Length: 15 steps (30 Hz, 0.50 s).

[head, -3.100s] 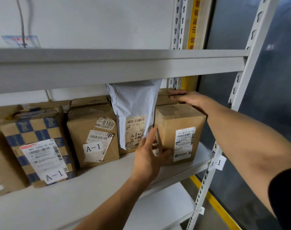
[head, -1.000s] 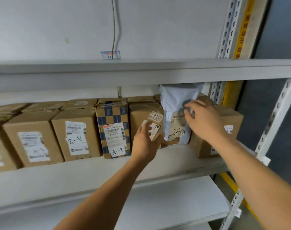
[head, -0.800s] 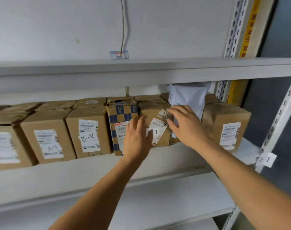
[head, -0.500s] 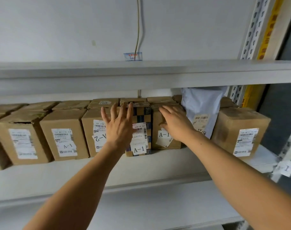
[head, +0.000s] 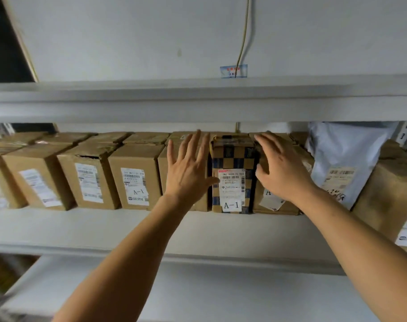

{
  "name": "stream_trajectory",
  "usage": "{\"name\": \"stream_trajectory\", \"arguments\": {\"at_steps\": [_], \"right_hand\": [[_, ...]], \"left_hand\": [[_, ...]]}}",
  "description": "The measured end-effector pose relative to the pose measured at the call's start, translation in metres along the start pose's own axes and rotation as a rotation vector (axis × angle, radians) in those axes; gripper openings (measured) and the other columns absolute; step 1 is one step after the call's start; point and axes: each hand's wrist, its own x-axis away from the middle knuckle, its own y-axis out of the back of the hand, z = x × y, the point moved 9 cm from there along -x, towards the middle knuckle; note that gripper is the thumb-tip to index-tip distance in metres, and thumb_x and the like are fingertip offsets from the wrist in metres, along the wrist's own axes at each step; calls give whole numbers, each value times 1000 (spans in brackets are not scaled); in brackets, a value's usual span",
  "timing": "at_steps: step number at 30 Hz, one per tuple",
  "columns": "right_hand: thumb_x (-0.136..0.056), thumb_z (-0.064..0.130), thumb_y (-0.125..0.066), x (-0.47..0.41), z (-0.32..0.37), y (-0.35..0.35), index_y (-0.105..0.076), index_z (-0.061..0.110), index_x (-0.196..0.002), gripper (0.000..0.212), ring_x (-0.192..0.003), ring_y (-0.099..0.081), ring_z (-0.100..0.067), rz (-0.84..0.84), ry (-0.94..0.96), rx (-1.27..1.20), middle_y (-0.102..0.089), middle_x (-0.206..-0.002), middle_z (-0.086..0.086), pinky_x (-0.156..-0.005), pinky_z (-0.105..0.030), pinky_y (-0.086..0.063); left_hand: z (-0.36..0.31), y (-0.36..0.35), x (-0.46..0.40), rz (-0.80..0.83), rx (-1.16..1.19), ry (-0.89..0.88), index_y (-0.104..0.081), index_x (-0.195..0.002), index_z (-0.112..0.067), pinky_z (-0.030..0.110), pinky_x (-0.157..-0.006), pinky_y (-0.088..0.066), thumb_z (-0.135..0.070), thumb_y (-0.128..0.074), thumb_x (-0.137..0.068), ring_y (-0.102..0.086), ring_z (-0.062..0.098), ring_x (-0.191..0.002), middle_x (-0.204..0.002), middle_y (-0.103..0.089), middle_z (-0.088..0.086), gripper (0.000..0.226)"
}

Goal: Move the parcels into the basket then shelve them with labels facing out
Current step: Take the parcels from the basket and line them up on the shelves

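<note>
A row of brown cardboard parcels stands on the grey shelf point(head: 151, 228), labels facing out. A blue-and-tan checkered parcel point(head: 235, 159) marked A-1 stands in the middle. My left hand point(head: 188, 173) lies flat with spread fingers on the front of the brown parcel point(head: 162, 168) just left of it. My right hand point(head: 281, 173) rests with straight fingers on the brown parcel point(head: 276, 205) just right of it. A white plastic mailer bag point(head: 344, 156) stands upright further right, then another brown box point(head: 388, 194). No basket is in view.
The shelf board above point(head: 198, 105) hangs low over the parcel tops. More labelled boxes point(head: 135, 175) fill the row to the left. A lower shelf point(head: 198, 293) lies below. A yellow cable point(head: 243, 36) runs down the white wall.
Both hands have shifted left along the row, from the white mailer and the rightmost box to the two boxes flanking the checkered parcel. The view has panned left.
</note>
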Motion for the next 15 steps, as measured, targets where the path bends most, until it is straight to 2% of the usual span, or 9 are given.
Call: {"name": "stream_trajectory", "arguments": {"at_steps": [2,4,7,11,15], "right_hand": [[-95,43,-69,-15,19,-4,-34,23,-162,79,-156,-27,-28,7,81,36,-31,-169,-3,-127,-53,-29],[-93,54,-71,-27,27,-18,-31,33,-163,84,-159,-20,-27,110,80,53,-24,-173,4,-127,-55,-25],[-94,43,-74,-32,26,-33,-32,40,-161,79,-154,-31,-24,204,38,3,-29,-170,10,-123,-49,-31],[-95,35,-75,-29,24,-29,-36,37,-161,76,-151,-38,-19,165,38,-28,-37,-166,11,-118,-35,-28],[-95,38,-74,-27,24,-34,-34,37,-161,77,-151,-39,-20,189,54,-12,-38,-166,10,-118,-43,-37]], "left_hand": [[42,-3,8,74,-28,74,3,-169,-28,68,-127,4,-76,-74,-77,-1,33,-163,-177,-4,10,128],[72,-8,12,125,-60,81,-11,-168,-31,72,-125,2,-72,-76,-78,-8,33,-162,-175,-18,8,119],[78,-10,14,96,-51,17,-36,-161,-31,69,-126,2,-68,-74,-83,-30,29,-157,-164,-43,1,94],[69,-12,17,24,-14,-11,-51,-153,-25,63,-129,-3,-62,-79,-80,-40,30,-151,-155,-54,3,87],[67,-9,25,4,11,-27,-49,-154,-21,61,-130,-7,-64,-76,-83,-41,30,-151,-157,-53,6,87]]}}
